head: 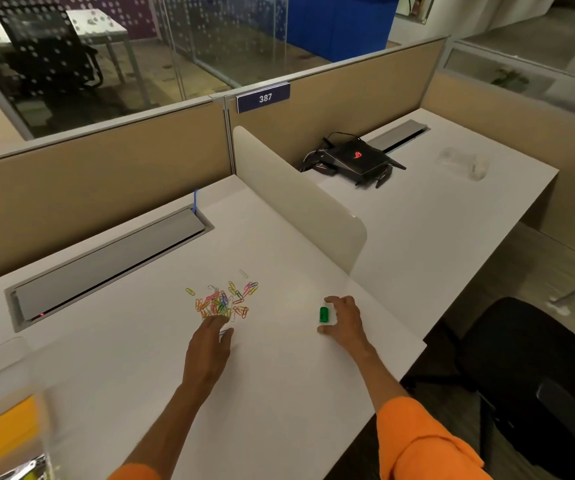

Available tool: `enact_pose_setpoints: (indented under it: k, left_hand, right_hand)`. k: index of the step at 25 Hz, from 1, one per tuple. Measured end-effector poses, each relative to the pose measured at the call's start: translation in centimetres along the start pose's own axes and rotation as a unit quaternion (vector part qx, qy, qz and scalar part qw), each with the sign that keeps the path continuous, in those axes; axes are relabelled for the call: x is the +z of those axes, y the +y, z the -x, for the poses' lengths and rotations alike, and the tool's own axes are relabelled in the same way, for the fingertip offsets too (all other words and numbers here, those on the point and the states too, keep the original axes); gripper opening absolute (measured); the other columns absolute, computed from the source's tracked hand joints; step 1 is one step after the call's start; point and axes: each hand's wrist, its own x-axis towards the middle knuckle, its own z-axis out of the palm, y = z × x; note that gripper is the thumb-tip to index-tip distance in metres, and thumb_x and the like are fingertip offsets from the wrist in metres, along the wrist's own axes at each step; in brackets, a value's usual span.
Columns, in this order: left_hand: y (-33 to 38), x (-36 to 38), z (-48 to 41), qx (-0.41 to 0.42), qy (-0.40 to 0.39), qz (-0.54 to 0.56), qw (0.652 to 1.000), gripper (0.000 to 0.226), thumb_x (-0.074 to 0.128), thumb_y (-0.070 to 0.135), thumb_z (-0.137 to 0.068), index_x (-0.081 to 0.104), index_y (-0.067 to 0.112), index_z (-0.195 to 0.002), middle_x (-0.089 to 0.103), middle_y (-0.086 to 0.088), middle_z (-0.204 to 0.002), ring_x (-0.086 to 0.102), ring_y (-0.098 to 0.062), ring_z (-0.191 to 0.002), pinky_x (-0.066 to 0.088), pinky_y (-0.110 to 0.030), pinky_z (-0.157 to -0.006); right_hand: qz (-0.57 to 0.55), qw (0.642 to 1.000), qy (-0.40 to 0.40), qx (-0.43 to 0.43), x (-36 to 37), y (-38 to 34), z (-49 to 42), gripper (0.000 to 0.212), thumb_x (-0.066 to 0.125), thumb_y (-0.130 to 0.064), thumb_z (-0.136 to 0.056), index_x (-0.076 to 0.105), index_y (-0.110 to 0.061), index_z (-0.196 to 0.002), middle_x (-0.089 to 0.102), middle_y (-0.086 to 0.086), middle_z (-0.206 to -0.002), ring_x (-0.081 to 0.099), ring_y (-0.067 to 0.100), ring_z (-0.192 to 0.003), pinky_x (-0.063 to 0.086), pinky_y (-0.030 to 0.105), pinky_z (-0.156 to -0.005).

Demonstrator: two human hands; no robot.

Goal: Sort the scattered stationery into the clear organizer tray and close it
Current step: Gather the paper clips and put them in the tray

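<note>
Paper clips [223, 301] in many colours are lying in a loose heap on the white desk [279, 393], with a few strays sitting just beyond the heap on its far side. The left hand [209, 344] is reaching palm down into the near edge of the heap, its fingertips touching the closest clips; whether they are pinching any is not clear, since the fingers are hiding the contact.

A small green plastic piece [323, 314] is standing on the desk to the right of the clips, well apart from them. The right hand [346, 322] is hovering just beside it with fingers spread wide, forefinger beyond it and thumb nearer the person, so the piece is sitting between them without being gripped. An orange sleeve [417, 441] is covering that forearm.

The clear organizer tray [9, 372] is showing blurred at the lower left corner, with a yellow-orange pad [2, 434] lying inside it.

A grey cable hatch [106, 265] is running along the back of the desk. A low white divider [296, 202] is separating it from the neighbouring desk, where a black router [355, 161] is sitting. A black office chair [528, 375] is standing at the right.
</note>
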Motion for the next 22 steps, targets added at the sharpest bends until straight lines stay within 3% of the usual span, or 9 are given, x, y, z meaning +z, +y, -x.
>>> enact_pose_setpoints:
  k: [5, 13, 18, 22]
  left_hand:
    - [-0.3, -0.9, 0.7, -0.007, 0.008, -0.007, 1.0, 0.028, 0.064, 0.021, -0.091, 0.064, 0.017, -0.118, 0.065, 0.0, -0.123, 0.063, -0.022, -0.106, 0.053, -0.034, -0.086]
    - [-2.2, -3.8, 2.7, -0.024, 0.023, -0.001, 0.999, 0.026, 0.06, 0.028, -0.093, 0.064, 0.019, -0.117, 0.065, 0.003, -0.118, 0.064, -0.017, -0.102, 0.052, -0.027, -0.084]
    - [-4.6, -7.3, 5.7, -0.053, 0.011, -0.005, 0.999, 0.03, 0.054, 0.035, -0.096, 0.061, 0.024, -0.122, 0.062, 0.008, -0.124, 0.06, -0.011, -0.109, 0.045, -0.019, -0.09]
    - [-6.8, -10.4, 8.5, -0.096, 0.01, -0.011, 0.995, 0.034, 0.048, 0.038, -0.098, 0.056, 0.025, -0.128, 0.058, 0.007, -0.131, 0.056, -0.01, -0.115, 0.036, -0.013, -0.093]
  right_hand:
    - [-0.031, 0.999, 0.016, -0.029, 0.2, -0.1, -0.4, 0.04, 0.084, -0.01, -0.067, 0.064, -0.021, -0.1, 0.045, 0.001, -0.105, 0.053, 0.027, -0.103, 0.047, 0.033, -0.087]
    - [-0.059, 0.987, -0.018, -0.151, 3.9, -8.9, 0.5, 0.04, 0.082, -0.009, -0.071, 0.065, -0.023, -0.105, 0.051, 0.0, -0.11, 0.054, 0.018, -0.099, 0.047, 0.024, -0.082]
    - [-0.058, 0.965, -0.089, -0.239, 9.2, -17.7, 2.0, 0.041, 0.083, -0.009, -0.07, 0.065, -0.023, -0.105, 0.052, -0.001, -0.111, 0.057, 0.018, -0.101, 0.048, 0.02, -0.083]
    - [-0.04, 0.94, -0.148, -0.304, 14.5, -25.1, 4.8, 0.041, 0.082, -0.011, -0.073, 0.064, -0.022, -0.108, 0.053, 0.003, -0.118, 0.055, 0.02, -0.101, 0.052, 0.03, -0.085]
